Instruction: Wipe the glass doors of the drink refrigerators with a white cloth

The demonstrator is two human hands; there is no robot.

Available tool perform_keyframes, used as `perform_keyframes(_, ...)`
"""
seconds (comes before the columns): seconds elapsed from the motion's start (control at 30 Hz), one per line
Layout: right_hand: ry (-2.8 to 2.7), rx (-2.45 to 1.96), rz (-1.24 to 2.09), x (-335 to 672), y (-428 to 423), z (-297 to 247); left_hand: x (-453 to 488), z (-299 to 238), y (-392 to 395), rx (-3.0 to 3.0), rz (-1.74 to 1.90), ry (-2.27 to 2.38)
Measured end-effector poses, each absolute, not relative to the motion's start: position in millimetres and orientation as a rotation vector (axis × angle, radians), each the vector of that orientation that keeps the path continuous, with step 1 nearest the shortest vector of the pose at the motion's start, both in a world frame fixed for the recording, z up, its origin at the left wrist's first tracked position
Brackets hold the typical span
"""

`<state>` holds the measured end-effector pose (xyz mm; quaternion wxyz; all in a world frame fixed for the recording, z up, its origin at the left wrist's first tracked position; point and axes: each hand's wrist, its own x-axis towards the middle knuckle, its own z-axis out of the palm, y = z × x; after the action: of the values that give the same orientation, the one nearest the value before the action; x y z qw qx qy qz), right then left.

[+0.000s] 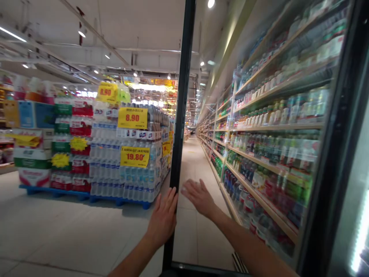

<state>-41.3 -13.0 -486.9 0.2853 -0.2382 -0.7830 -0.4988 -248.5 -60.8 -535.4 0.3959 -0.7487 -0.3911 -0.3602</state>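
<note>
A glass cooler door with a black frame stands swung out into the aisle in front of me. My left hand lies flat against the outer edge of the black frame, fingers stretched upward. Seen through the glass on the other side of that edge, my right hand is open with fingers spread, close to the frame and holding nothing. Through the glass I see shelves of bottled drinks running down the right side.
A pallet stack of bottled water packs with yellow price signs stands on the left on blue pallets. Boxed goods are piled beside it. A long tiled aisle runs ahead between the stack and the shelves.
</note>
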Motion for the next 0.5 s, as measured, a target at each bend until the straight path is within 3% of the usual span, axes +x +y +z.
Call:
perform_keyframes(0.07,-2.203,-0.525,-1.349,-53.1,-10.8,-500.0,-255.4,-534.2,-60.9,-1.888,-0.935,-1.038)
perform_keyframes(0.23,-1.829,-0.87,-1.19,-72.1,-1.8,-492.1,-259.1,-533.8,-61.2,-1.889,-0.955,-1.122)
perform_keyframes(0.4,-2.249,-0.565,-1.29,-48.8,-18.1,-541.4,-255.9,-532.6,-66.1,-1.928,-0.915,-1.102)
perform_keyframes(0.5,-2.185,-0.727,-1.258,-22.2,-25.7,-542.5,-248.3,-530.6,-64.7,-1.947,-0.92,-1.07)
